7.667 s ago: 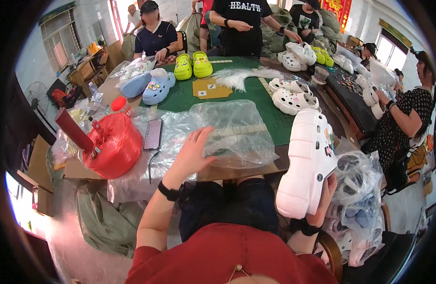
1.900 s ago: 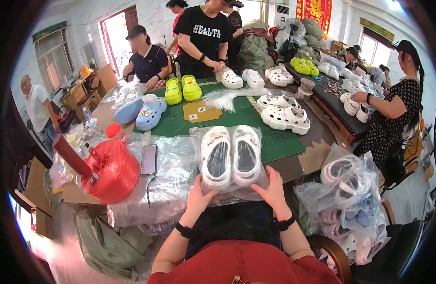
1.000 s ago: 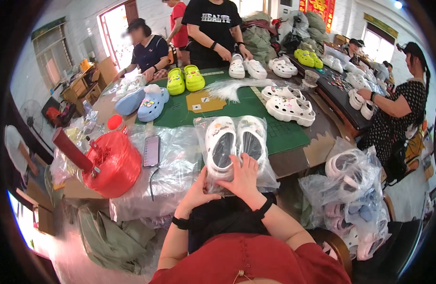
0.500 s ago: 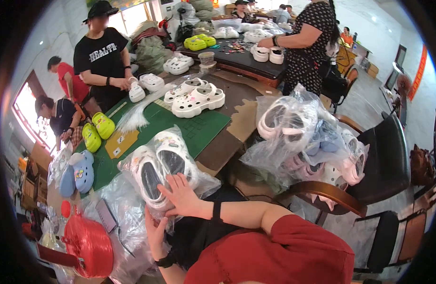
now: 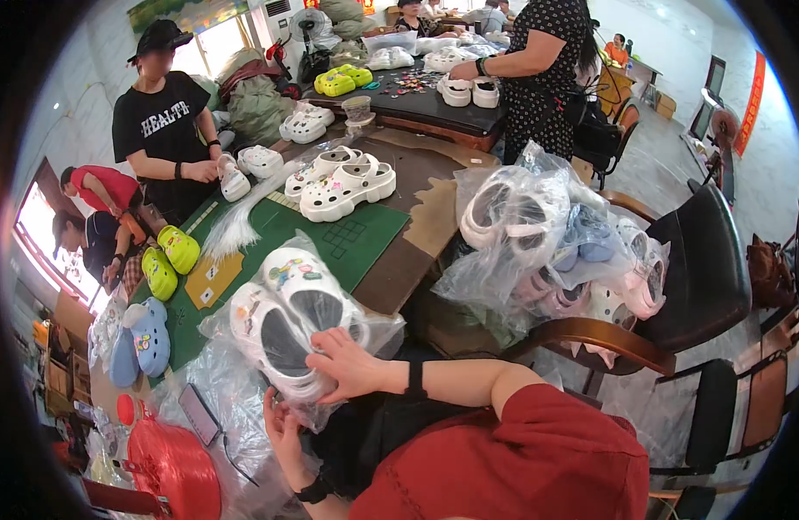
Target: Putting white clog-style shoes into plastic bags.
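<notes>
A pair of white clogs point(image 5: 282, 286) with colourful charms lies in a clear plastic bag point(image 5: 378, 331) at the table's near edge. My right hand point(image 5: 352, 364) reaches across from the right, its fingers bent over the heel end of the clogs through the plastic. Lower down, my left hand point(image 5: 284, 433) grips the near end of the bag with curled fingers, just below the heels. Both wrists wear dark bands.
White clogs point(image 5: 347, 186), lime clogs point(image 5: 172, 260) and blue clogs point(image 5: 143, 338) stand on the green board point(image 5: 365, 247). Bagged clogs point(image 5: 538, 217) fill a chair point(image 5: 703, 269) at right. Red twine roll point(image 5: 174, 468) and phone point(image 5: 200, 413) lie at left. Co-workers stand beyond.
My right hand's fingers have gone from spread over the clogs to bent round the heel end. My left hand's fingers have curled at the bag's near end. The view has shifted slightly.
</notes>
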Demonstrator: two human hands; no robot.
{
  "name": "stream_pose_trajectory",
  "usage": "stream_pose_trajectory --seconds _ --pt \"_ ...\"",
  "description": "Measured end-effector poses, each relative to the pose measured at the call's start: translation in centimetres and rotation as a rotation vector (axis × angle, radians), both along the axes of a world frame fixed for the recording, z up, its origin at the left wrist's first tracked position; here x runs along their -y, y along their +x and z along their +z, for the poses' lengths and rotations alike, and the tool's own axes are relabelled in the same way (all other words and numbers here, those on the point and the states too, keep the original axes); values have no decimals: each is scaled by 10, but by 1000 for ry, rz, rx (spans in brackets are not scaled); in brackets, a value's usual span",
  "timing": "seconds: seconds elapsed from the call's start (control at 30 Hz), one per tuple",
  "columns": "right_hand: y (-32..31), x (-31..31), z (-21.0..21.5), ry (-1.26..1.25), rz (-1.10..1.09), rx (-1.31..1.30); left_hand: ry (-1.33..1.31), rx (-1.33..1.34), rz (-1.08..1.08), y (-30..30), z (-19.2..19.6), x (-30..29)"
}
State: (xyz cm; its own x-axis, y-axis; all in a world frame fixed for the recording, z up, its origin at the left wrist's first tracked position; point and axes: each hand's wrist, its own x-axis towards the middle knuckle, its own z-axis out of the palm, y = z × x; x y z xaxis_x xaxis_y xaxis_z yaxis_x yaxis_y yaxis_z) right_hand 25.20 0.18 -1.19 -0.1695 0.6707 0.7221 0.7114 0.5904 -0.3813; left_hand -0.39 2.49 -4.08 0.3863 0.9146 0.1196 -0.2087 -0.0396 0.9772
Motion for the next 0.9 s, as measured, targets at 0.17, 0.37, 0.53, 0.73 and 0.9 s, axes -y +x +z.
stream_pose_trajectory --seconds 0.17,0.37,0.53,0.73,0.9 --pt "47 38 30 83 -131 -61 -44 64 39 3 0 -2" --pt "160 105 106 185 -559 151 -33 -43 61 5 10 2" --pt "283 172 161 180 -1009 355 -10 -102 70 6 14 2" --pt "371 249 157 -117 -1453 310 6 -101 66 8 11 0" --pt "422 287 61 -616 -1633 222 -43 -106 104 5 14 3"
